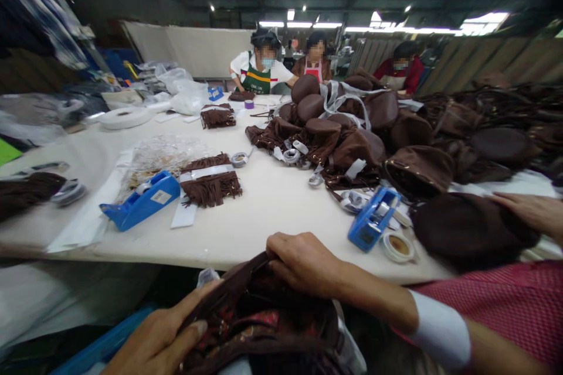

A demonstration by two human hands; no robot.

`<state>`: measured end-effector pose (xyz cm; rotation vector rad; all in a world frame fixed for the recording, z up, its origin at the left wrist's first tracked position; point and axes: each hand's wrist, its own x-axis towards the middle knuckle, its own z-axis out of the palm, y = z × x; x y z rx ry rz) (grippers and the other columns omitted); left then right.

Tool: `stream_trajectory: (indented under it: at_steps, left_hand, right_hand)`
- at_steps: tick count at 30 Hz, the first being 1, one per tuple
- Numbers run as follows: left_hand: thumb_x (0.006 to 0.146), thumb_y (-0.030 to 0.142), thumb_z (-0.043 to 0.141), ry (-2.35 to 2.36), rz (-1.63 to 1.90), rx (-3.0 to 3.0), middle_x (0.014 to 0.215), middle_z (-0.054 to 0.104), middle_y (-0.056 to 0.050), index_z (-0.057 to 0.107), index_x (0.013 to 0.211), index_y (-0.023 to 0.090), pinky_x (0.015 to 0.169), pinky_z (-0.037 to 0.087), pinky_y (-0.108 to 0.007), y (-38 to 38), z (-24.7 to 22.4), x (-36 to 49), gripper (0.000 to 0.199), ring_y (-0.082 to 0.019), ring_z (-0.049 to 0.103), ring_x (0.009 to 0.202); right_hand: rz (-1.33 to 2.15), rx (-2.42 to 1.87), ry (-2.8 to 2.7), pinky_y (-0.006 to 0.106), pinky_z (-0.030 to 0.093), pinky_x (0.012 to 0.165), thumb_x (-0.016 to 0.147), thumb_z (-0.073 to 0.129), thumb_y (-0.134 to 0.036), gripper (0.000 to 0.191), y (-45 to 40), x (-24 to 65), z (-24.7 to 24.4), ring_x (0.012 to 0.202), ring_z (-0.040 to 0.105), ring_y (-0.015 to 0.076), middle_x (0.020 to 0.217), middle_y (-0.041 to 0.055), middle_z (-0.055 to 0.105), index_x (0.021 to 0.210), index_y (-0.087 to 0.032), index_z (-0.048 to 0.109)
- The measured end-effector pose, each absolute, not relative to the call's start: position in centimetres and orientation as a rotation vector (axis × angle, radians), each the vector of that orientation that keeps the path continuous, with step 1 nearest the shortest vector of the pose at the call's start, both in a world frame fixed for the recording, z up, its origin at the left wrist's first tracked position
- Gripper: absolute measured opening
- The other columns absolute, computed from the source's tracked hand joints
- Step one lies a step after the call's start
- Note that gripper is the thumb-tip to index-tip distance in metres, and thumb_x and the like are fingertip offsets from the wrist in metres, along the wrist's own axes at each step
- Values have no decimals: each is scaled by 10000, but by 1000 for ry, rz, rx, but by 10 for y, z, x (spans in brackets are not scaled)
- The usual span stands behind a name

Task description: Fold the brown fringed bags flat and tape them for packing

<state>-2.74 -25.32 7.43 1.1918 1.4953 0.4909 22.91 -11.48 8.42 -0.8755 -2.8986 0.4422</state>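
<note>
A dark brown bag [268, 345] with a red patterned lining is held open below the table's front edge. My right hand [303, 263] grips its far rim with curled fingers. On the bag's left side, my left hand [165, 334] holds the rim, thumb over the edge and fingers partly behind it. Clear plastic shows at the bag's right side. Beyond it on the pale table [272, 217] lie a fringed brown piece [211, 181] with a white band and a blue tape dispenser [152, 196].
Brown bags [352, 135] are heaped at the centre and right. Another blue dispenser [373, 220] stands beside a tape roll [398, 246]. At the right edge, another person's hand [532, 211] rests on a dark bag [470, 228]. Several people are across the table.
</note>
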Motion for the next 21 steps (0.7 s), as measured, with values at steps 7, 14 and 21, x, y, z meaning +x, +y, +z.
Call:
stream_trajectory:
  at_steps: [7,14,21]
  left_hand:
    - [883,575,484,1491,503,1049,881,729,-12,288,1489,309,379,486,-231,-250,64,-26,690,-158,611,468]
    - [868,485,572,2005,670,1912,1361,591,-83,247,1520,287,976,518,-405,-249,58,-39,754,-310,623,1151]
    - [931,428,511,1001,596,2733,1163,707,-26,479,1380,308,1054,431,-300,-211,59,-26,466,-205,650,1044]
  right_hand:
    - [745,-470,-2920,289,452,830,900,607,-411,365,-156,257,103,948,634,202,1034,85,674,1161,-171,519]
    - [645,-442,-3128,281,410,728,862,559,-158,82,-150,268,104,738,618,166,815,17,688,933,-199,568]
    - [552,-285,-3162,276,403,738,974,498,-241,94,-136,261,133,730,597,141,832,-7,700,951,-223,588]
